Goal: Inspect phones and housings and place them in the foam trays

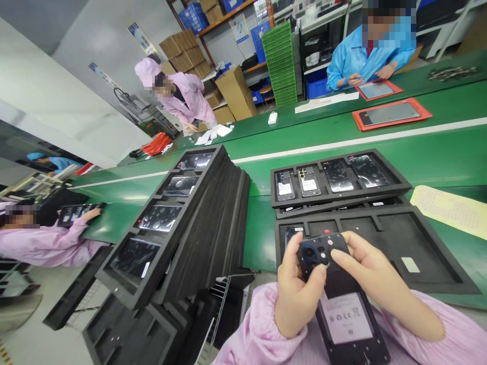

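A black phone [344, 314] lies back side up over my lap, its camera block [317, 251] toward the table and a white label on its back. My left hand [294, 294] is wrapped round the phone's upper left edge, thumb pressing by the camera block. My right hand [384, 281] grips the right side, with the forefinger laid across the back just under the cameras. Right ahead sits a black foam tray [426, 238] with one phone in its left slot. Behind it another foam tray [395, 175] holds several phones.
A tall leaning stack of foam trays [213, 223] with phones on top stands to my left. The green conveyor belt [437, 147] runs behind, carrying red-framed tablets [391, 114]. Other workers in pink and blue coats sit around the line. A yellowish sheet [452, 210] lies at right.
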`<state>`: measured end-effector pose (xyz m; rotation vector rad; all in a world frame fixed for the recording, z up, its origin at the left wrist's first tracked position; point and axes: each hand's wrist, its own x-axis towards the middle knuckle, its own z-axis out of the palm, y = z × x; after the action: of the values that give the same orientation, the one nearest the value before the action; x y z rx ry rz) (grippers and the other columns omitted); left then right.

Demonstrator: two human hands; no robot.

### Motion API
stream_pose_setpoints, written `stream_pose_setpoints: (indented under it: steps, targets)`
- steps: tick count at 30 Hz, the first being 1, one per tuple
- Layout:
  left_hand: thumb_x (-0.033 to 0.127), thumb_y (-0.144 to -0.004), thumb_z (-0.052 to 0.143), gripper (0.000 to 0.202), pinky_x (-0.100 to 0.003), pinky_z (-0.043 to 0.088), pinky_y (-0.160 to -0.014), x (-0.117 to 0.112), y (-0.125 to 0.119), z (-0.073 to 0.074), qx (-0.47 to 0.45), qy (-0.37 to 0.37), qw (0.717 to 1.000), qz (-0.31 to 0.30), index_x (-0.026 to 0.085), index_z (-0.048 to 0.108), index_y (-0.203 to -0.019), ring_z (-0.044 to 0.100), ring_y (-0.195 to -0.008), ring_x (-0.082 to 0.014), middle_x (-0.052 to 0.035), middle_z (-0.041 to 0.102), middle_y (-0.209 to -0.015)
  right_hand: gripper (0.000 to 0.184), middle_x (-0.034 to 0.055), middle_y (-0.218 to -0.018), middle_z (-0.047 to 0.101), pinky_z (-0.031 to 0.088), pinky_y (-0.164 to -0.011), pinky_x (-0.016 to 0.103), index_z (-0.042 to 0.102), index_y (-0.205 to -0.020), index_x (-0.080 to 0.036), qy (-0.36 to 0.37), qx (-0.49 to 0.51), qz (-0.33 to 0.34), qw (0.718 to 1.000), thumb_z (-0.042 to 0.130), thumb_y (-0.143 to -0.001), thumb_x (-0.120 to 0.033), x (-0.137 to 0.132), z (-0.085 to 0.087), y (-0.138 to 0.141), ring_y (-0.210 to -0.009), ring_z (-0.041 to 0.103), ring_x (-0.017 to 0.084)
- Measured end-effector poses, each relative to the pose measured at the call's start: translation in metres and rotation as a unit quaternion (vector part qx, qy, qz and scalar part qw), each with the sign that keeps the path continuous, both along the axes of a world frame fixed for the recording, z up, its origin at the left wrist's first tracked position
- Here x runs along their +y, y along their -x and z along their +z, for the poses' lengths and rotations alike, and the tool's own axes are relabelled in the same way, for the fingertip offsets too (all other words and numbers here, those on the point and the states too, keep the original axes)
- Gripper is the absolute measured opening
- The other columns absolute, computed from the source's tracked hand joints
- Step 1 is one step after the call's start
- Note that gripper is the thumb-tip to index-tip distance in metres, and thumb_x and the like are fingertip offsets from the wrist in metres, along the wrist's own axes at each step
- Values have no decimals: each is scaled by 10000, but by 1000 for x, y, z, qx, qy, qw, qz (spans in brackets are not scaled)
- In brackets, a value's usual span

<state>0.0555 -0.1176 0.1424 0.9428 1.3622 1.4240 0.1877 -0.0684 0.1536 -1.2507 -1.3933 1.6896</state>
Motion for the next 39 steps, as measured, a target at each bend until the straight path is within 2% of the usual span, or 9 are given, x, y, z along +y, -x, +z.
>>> stream_pose_setpoints:
  steps: [4, 6, 10, 17, 21, 26, 32, 35, 39]
  targets:
    - [225, -758, 578, 639, -292, 520, -830, 32, 13, -33, 60, 61, 996, 39, 177, 326, -1343, 644, -925, -173, -107, 601, -1190, 369, 20, -704, 664, 503, -547, 286, 498, -926, -199, 18, -48, 36, 998, 508, -710, -499, 4, -48, -5, -640, 638, 192]
    - [221, -813, 508, 657, -324, 524, -786, 47, 24, -58, 174, 163, 971, 6, 181, 218, -1400, 645, -802, -157, -121, 576, -1210, 367, 41, -714, 676, 522, -595, 313, 486, -909, -203, -18, -151, -33, 988, 427, -720, -513, 11, -81, -10, -691, 660, 215]
    - [184, -713, 642, 587, -436, 364, -1010, 55, 31, -102, 338, 265, 902, -35, 54, 457, -1255, 512, -1131, -321, -229, 541, -1209, 295, 76, -721, 672, 511, -625, 397, 487, -877, -209, -50, -276, -78, 957, 404, -746, -461, 27, -138, -16, -709, 654, 274]
    - [173, -567, 740, 834, -555, 233, -1051, 52, 8, -124, 341, 315, 884, -52, 75, 384, -1314, 227, -1307, -441, -266, 288, -1427, 306, 228, -1030, 607, 438, -791, 544, 598, -951, -152, -147, -385, -54, 910, 505, -681, -265, 23, -169, -18, -954, 557, 401]
    - [330, -595, 678, 870, -475, 353, -975, 57, 22, -116, 222, 316, 920, -66, 59, 326, -1343, 358, -1236, -392, -243, 419, -1324, 378, 218, -1011, 600, 454, -817, 540, 603, -964, -132, -159, -373, -57, 912, 470, -665, -322, 24, -167, -26, -941, 569, 386]
    - [630, -705, 197, 833, -314, 444, -574, 43, 43, -86, -25, 286, 944, -162, 34, 498, -1202, 605, -728, -241, -182, 632, -939, 489, 127, -994, 608, 517, -715, 415, 569, -1089, -165, -180, -317, -79, 928, 415, -730, -458, 24, -138, -28, -768, 605, 245]
    - [726, -492, 446, 802, -229, 287, -392, 27, 37, -53, -370, 231, 850, -295, 58, 645, -889, 501, -450, -152, -105, 611, -671, 510, 91, -939, 660, 514, -602, 304, 570, -1065, -182, -105, -79, -128, 983, 545, -708, -545, 26, -73, -19, -686, 597, 174]
    - [677, -512, 512, 805, -256, 356, -479, 21, 31, -47, -423, 232, 813, -327, 24, 642, -964, 540, -501, -178, -120, 631, -702, 556, 90, -912, 684, 484, -517, 278, 586, -1060, -183, -16, -13, -72, 997, 602, -673, -582, 31, -48, -16, -629, 594, 168]
    - [756, -608, 431, 941, -297, 385, -575, 18, 24, -42, -409, 255, 802, -353, -19, 582, -1119, 551, -522, -198, -139, 644, -712, 588, 71, -798, 694, 513, -582, 291, 631, -940, -171, 90, 45, 8, 995, 732, -541, -592, 36, -33, -15, -676, 628, 199]
